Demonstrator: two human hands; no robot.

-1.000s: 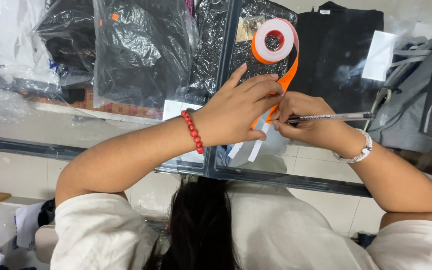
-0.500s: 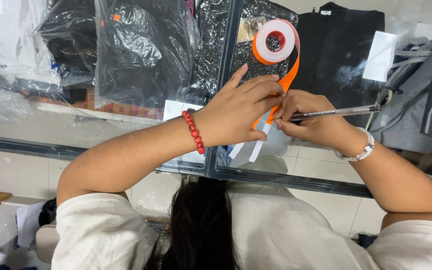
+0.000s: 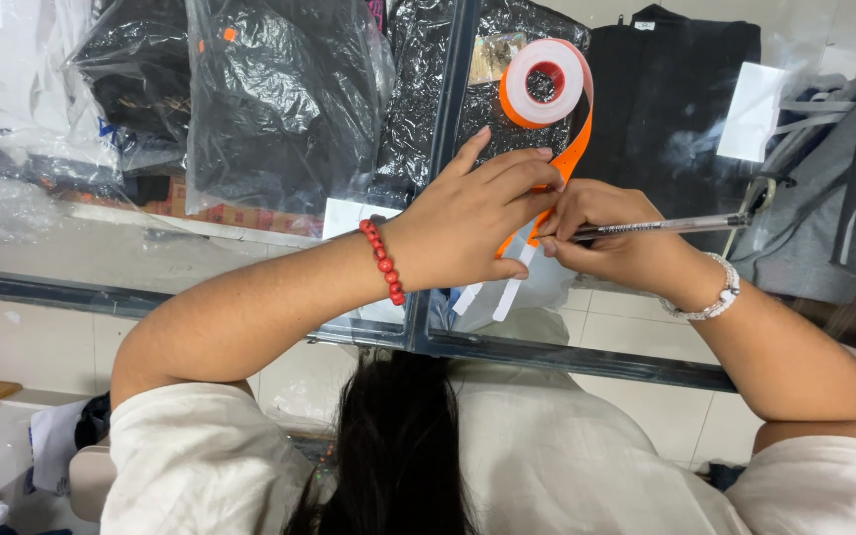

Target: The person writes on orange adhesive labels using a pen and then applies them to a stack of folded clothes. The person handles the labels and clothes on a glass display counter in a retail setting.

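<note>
the left hand [image 3: 478, 223] lies on the glass table [image 3: 250, 253], touching the right hand [image 3: 611, 238] to its right, which holds a pen [image 3: 666, 227] pointing right. the tape roll [image 3: 544, 81] sits just beyond both hands, its strip [image 3: 559, 173] running down between them. bagged garments [image 3: 279, 99] lie far left, a flat garment [image 3: 676, 109] far right.

Orange label strip [image 3: 569, 159] runs taut off white roll [image 3: 544, 81]; clear pen [image 3: 661, 227] lies horiz. across it.
</note>
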